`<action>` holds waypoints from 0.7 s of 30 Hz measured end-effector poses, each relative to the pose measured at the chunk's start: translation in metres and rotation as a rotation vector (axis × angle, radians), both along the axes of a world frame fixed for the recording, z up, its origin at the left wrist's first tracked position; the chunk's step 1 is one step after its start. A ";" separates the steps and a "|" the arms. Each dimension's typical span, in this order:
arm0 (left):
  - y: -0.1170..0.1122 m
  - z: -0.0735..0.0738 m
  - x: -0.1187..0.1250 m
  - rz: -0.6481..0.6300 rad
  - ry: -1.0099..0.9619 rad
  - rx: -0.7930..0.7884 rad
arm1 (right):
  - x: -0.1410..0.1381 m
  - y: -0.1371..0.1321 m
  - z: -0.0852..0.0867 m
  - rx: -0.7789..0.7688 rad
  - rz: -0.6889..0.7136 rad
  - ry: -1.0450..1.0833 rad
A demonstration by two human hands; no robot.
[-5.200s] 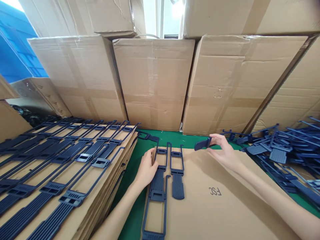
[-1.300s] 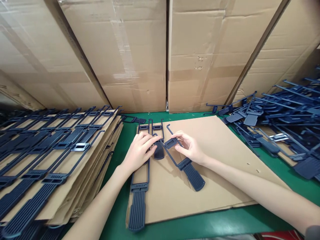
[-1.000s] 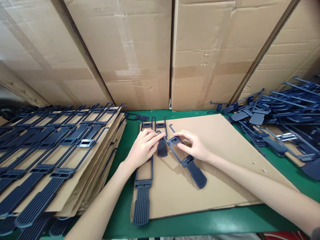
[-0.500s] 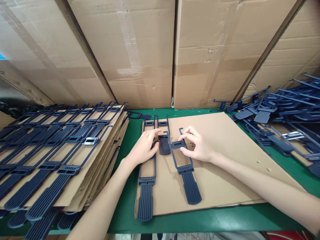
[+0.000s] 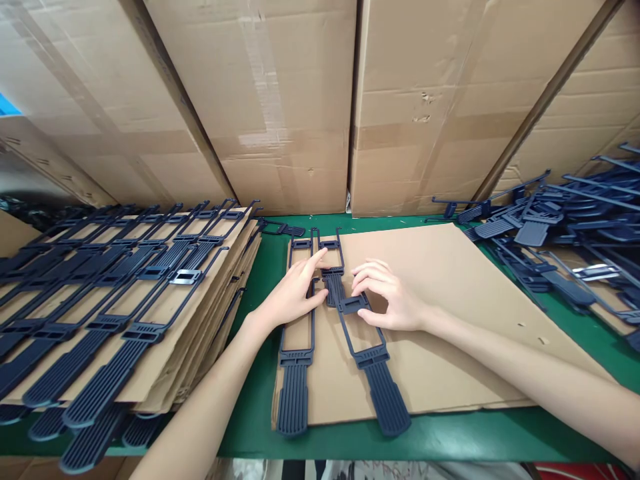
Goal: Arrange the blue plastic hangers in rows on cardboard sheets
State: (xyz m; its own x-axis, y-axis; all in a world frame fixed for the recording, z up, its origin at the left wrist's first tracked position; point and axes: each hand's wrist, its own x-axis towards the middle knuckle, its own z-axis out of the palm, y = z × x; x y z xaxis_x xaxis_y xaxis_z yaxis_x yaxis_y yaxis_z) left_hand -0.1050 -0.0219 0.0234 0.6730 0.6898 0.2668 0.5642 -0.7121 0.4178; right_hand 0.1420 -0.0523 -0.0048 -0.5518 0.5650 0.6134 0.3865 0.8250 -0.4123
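Setting dark bracket (image 5: 371, 357) (lower ctr. of frame), pinched in R hand (image 5: 393, 299), near widespread fingers of L hand (image 5: 295, 290); next, prob. straighten.

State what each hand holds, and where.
Right hand: navy ribbed bracket, by its windowed crosspiece. Left hand: over another bracket; hold cannot be told.

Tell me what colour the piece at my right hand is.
The piece is dark navy blue; the head view shows it best.

The dark-blue ribbed plastic bracket (image 5: 373, 357) at the bare right hand (image 5: 393, 297) now lies straighter, its ribbed end newly overhanging the brown cardboard sheet (image 5: 450, 280).
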 end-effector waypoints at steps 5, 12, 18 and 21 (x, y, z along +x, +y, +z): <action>0.004 -0.004 -0.002 0.016 -0.003 0.030 | -0.009 -0.006 0.000 -0.076 -0.056 -0.013; 0.006 -0.008 -0.003 -0.004 -0.023 -0.009 | -0.016 -0.013 -0.005 -0.161 -0.108 -0.030; 0.005 -0.008 -0.002 0.000 0.007 -0.002 | -0.020 -0.018 -0.002 -0.276 -0.179 -0.041; 0.005 -0.008 -0.002 0.004 0.008 0.006 | -0.024 -0.022 -0.001 -0.319 -0.244 -0.046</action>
State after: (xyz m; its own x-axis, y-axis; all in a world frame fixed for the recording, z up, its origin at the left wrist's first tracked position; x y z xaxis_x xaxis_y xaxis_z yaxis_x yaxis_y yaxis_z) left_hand -0.1066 -0.0170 0.0152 0.6722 0.6911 0.2654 0.5708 -0.7121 0.4087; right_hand 0.1175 -0.0741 -0.0062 -0.4006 0.8410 0.3637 0.5797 0.5400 -0.6102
